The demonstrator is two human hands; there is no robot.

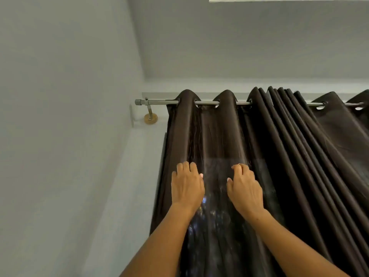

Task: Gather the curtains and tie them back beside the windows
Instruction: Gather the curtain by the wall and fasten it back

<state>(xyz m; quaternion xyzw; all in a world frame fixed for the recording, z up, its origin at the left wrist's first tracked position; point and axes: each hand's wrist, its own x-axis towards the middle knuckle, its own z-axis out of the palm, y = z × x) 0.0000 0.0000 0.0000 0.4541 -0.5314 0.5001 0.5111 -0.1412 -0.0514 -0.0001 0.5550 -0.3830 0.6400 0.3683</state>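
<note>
pale grey walls met in a corner at the left, and the view tilted up toward the ceiling. against that corner hung the curtain (pixel 219 136), dark brown and slightly sheer, threaded by eyelets onto a metal rod (pixel 159 102) that ended at a bracket (pixel 150 116) on the wall. its leftmost stretch still hung fairly flat in two broad waves, with outdoor light glinting through low down; just to the right, several pleats were already bunched tight, and further right the cloth spread wide again toward the frame edge.

the left hand (pixel 186 186) lay on a fold near the curtain's left edge, its fingers (pixel 184 166) curled into the cloth. the right hand (pixel 244 186) sat just beside it on the next fold, its fingers (pixel 240 168) bent the same way, seemingly catching fabric. whether either grip was firm or only a press, i could not tell.

judging by this, gathering was only partly done: some pleats were stacked, but the left panel was not yet pulled together, no tie-back was in view, and nothing was tied. the window itself stayed covered behind the cloth.
</note>
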